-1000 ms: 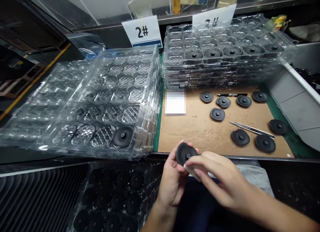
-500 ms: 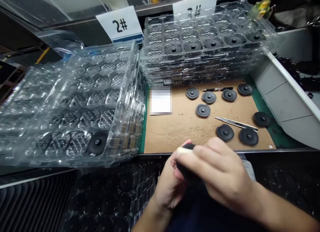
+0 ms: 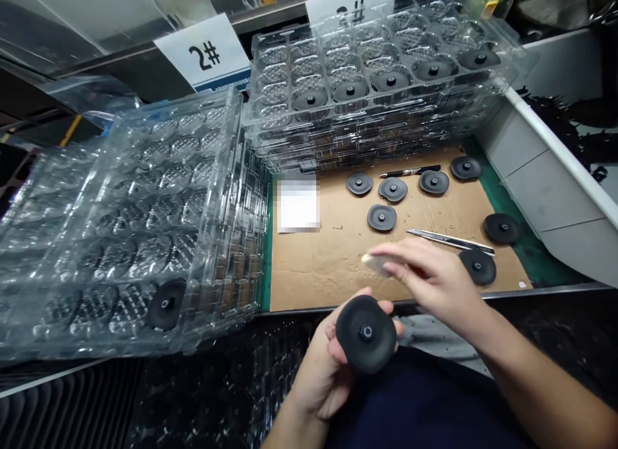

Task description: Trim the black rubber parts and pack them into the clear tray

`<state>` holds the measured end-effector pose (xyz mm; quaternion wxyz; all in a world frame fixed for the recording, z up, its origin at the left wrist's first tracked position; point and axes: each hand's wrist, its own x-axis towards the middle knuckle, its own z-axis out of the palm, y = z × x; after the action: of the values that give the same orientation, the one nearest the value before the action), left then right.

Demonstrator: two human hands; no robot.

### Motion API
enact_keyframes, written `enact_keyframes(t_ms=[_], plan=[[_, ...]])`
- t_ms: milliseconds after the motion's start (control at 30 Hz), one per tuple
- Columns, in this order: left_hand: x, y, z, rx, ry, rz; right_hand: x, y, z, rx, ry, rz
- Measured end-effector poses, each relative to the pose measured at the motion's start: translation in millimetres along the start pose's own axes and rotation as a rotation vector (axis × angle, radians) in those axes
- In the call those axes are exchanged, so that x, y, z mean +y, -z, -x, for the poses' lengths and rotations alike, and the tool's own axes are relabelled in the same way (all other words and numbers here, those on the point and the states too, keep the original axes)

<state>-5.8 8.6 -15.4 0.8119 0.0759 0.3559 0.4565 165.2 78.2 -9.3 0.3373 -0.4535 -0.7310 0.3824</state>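
My left hand grips a black rubbery disc by its edges. The disc is a rounded square, its dished face and short central stem turned towards me. Up and to the right, over the cardboard, my right hand pinches a pale greyish, blurred thing whose kind I cannot make out. Beside that hand, another black disc lies near the metal tweezers. Several similar discs rest further back, one of them a front disc.
Clear plastic trays are stacked behind the cardboard, some pockets holding black discs. Another tray stack stands left. A pen, a blurred-out white paper and a white side wall surround the work area.
My hands have separated: the right has moved up over the cardboard, and the left now shows the disc's face. The disc near the tweezers' left end is now hidden behind my right hand.
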Motion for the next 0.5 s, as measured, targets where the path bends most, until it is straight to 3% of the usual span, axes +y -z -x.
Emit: enact_keyframes(t_ms=[100,233,300,433,500], plan=[[2.2,1.0,-1.3,-0.053,0.043,0.068,22.0,-1.9,21.2,0.036,-0.310,-0.049],[3.4,5.9,-5.5,-0.073,0.067,0.087,33.7,-20.5,61.2,-0.206,-0.293,-0.119],[4.1,7.4,-7.4,-0.076,0.077,0.097,35.7,-24.3,70.0,-0.235,-0.308,-0.101],[4.6,7.6,-7.8,-0.105,0.109,0.100,20.1,-8.6,56.5,0.056,-0.362,0.064],[3.7,8.3,-7.1,-0.114,0.113,0.083,1.2,0.8,41.7,0.147,-0.188,0.139]])
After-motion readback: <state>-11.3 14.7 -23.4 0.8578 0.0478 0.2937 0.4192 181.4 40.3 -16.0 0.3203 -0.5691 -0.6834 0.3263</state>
